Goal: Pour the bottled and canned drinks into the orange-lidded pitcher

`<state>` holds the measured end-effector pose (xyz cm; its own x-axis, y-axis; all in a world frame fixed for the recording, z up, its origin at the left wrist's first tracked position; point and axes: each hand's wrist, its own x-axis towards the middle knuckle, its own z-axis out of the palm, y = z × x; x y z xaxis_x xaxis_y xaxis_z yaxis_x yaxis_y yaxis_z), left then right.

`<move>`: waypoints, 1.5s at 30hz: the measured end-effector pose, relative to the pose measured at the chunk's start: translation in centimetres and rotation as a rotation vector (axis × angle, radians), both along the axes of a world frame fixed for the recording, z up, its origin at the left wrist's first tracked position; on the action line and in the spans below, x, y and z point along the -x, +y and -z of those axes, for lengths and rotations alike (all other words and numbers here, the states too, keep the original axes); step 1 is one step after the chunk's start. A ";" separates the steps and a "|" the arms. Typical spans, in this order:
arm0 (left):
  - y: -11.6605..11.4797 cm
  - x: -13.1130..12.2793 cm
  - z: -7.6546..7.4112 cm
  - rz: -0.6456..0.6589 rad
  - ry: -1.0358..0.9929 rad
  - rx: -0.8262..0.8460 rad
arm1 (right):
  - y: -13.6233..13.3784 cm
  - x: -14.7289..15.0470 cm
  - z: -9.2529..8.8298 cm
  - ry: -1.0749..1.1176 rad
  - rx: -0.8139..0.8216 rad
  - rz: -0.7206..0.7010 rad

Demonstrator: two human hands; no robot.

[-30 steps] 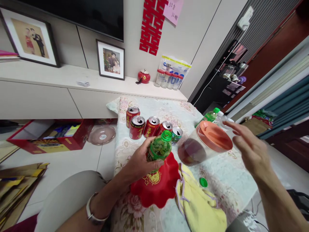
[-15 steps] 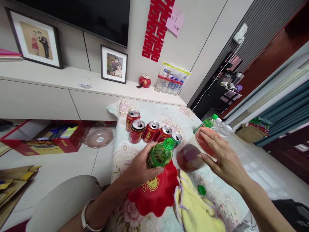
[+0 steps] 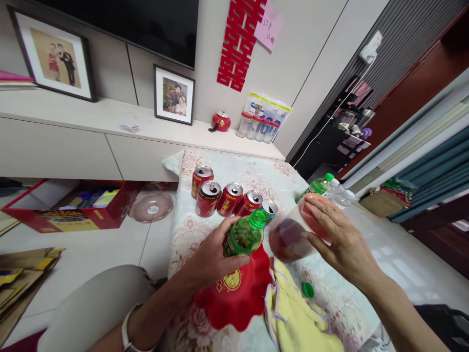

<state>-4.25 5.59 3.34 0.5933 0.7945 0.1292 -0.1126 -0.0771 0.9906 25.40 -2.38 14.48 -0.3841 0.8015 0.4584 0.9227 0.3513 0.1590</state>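
My left hand (image 3: 212,256) is wrapped round an uncapped green plastic bottle (image 3: 245,235) and holds it tilted over a red scalloped dish (image 3: 234,296). My right hand (image 3: 340,239) lies on top of a clear jug with an orange lid (image 3: 293,233), fingers curled over the lid; the jug holds dark red liquid. A loose green cap (image 3: 308,290) lies on the floral tablecloth (image 3: 190,225) beside a yellow cloth (image 3: 293,313).
Several opened red cans (image 3: 220,194) and a teal can (image 3: 269,209) stand in a row behind the bottle. Another green bottle (image 3: 317,186) and clear bottles are at the table's right edge. A red box (image 3: 73,208) and a glass lid (image 3: 150,206) sit on the floor at left.
My right hand, open in the air to the right of the jug a second ago, has come down onto its orange lid. The left hand keeps the green bottle in place.
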 end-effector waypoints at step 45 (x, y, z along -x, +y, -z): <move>0.1 -0.4 0.2 0.010 0.002 -0.018 | 3.0 -3.8 -6.5 0.206 0.425 0.289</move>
